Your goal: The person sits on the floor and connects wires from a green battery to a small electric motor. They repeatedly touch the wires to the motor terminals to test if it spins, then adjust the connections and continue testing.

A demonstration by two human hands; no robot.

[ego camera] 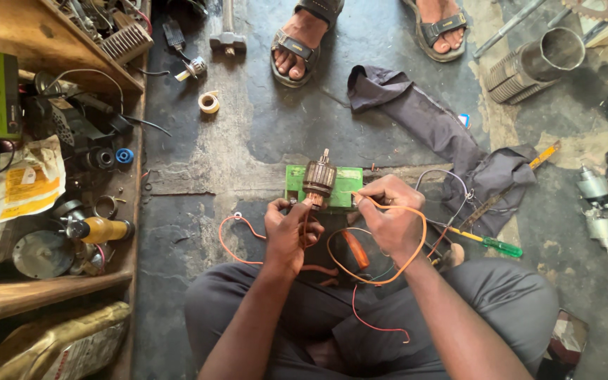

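Observation:
A brown motor armature (pixel 319 179) with a metal shaft stands upright on a green box (pixel 346 184) on the floor in front of me. My left hand (pixel 286 229) pinches an orange wire end against the armature's lower part. My right hand (pixel 387 214) pinches another orange wire (pixel 416 239) just right of the armature; that wire loops down around my wrist. A thinner red wire (pixel 374 325) trails over my lap.
Another person's sandalled feet (pixel 304 39) stand at the far edge. A dark cloth (pixel 431 123), a green-handled screwdriver (pixel 497 245), a tape roll (pixel 209 102) and a hammer (pixel 228 32) lie on the floor. Wooden shelves (pixel 51 285) with cluttered parts stand left; motor parts (pixel 599 204) lie right.

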